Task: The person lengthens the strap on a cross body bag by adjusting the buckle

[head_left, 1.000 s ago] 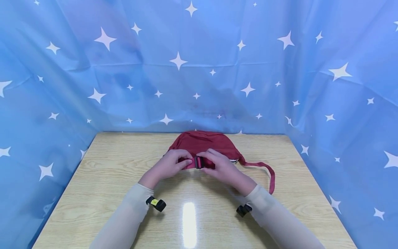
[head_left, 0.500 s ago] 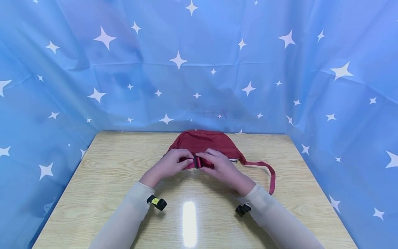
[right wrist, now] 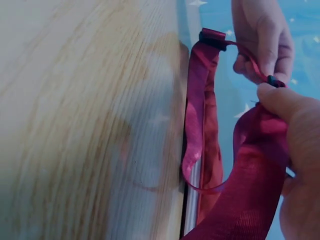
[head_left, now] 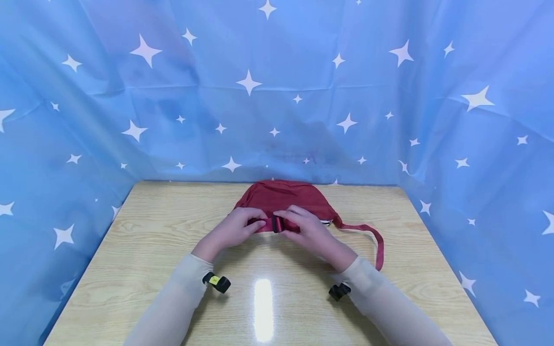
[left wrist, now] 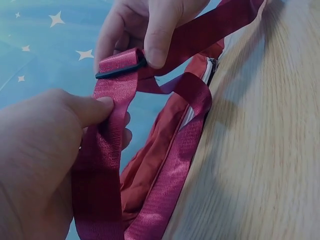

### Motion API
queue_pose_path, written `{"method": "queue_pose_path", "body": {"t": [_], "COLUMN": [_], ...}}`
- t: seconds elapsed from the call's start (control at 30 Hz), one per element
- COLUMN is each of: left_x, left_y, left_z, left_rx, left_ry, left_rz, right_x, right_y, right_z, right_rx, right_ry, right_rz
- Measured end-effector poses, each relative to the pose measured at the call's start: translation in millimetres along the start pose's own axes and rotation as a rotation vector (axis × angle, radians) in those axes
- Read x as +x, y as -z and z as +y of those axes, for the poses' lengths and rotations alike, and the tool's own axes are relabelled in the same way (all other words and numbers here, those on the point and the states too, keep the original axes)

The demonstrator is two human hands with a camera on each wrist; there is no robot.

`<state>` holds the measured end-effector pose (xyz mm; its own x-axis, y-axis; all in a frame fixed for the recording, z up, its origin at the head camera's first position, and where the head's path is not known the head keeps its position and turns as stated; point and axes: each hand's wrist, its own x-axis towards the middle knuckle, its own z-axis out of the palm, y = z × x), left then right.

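Note:
A dark red waist bag [head_left: 285, 194] lies at the far edge of the table, its zipper [right wrist: 191, 210] facing the person. In front of it both hands hold its red webbing strap [left wrist: 97, 190], with a black slide buckle [head_left: 277, 224] between them. My left hand [head_left: 238, 228] pinches the strap just left of the buckle, thumb on top. On the other side my right hand [head_left: 309, 233] pinches the webbing right at the buckle's edge. In the right wrist view a second black buckle [right wrist: 212, 41] shows farther along the strap.
A loose strap end [head_left: 368, 230] curves over the wooden table [head_left: 173, 211] to the right of the bag. Blue star-printed cloth [head_left: 277, 120] hangs behind and at both sides. A black camera is strapped to each wrist.
The left fingers came close to the buckle, then drew slightly left, so more strap shows between them and it. The right hand keeps its grip; the bag has stayed in place.

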<state>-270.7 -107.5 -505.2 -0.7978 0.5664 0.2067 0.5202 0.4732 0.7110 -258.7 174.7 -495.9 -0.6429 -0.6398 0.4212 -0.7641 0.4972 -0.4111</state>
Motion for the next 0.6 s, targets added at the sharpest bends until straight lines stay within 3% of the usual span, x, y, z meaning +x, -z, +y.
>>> {"method": "queue_pose_path", "body": {"t": [0.37, 0.6], "left_x": [5.3, -0.8], "left_y": [-1.8, 0.0], "left_z": [4.8, 5.7], "left_rx": [-0.010, -0.034], "left_ry": [-0.006, 0.055], "left_rz": [-0.013, -0.011], "right_x": [7.0, 5.2], "right_y": [-2.9, -3.2], "right_z": [-1.7, -4.4], "right_rx": [-0.079, -0.105], "right_ry": [0.043, 0.041], "right_rz": [-0.023, 0.003]}}
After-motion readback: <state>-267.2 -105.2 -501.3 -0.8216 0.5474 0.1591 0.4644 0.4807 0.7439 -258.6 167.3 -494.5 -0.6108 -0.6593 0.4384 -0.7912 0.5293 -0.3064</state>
